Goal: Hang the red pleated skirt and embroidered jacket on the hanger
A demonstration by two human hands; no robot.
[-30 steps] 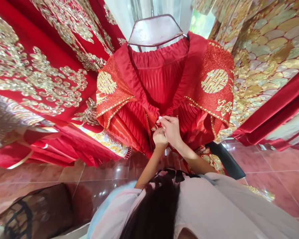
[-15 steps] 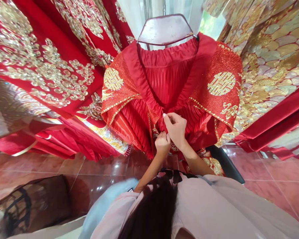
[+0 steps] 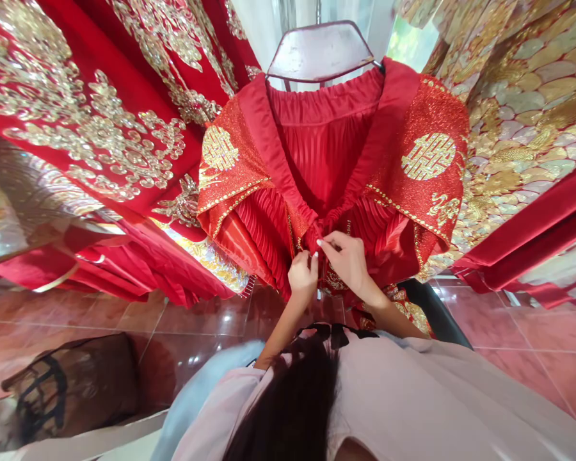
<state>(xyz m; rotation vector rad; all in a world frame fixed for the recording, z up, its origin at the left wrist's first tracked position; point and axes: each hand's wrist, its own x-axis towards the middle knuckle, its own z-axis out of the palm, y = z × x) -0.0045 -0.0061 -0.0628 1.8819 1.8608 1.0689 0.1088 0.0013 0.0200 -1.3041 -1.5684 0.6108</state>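
A red pleated skirt (image 3: pixel 317 153) with a gathered waistband and glittering panels with gold double-happiness emblems hangs on a hanger (image 3: pixel 321 54) in front of me. Both my hands are at the front point of its waistband. Thumb and forefinger of my right hand (image 3: pixel 348 261) pinch a thin red waist tie (image 3: pixel 319 232) just below a bunched, knot-like spot. My left hand (image 3: pixel 302 274) is closed slightly lower and to the left, its fingers curled round the lower part of the tie. The exact grip is partly hidden behind the fingers.
Red garments with gold beading (image 3: pixel 120 134) hang at the left, and a gold scale-patterned garment (image 3: pixel 537 109) hangs at the right. A brown bag (image 3: pixel 91 378) lies on the tiled floor (image 3: pixel 201 326) at lower left. A black seat edge (image 3: pixel 436 317) stands below the skirt at right.
My left hand has moved left and slightly away from the right. My right hand has lowered slightly and shifted right. The knot-like bunch at the waistband's point now shows above the fingers.
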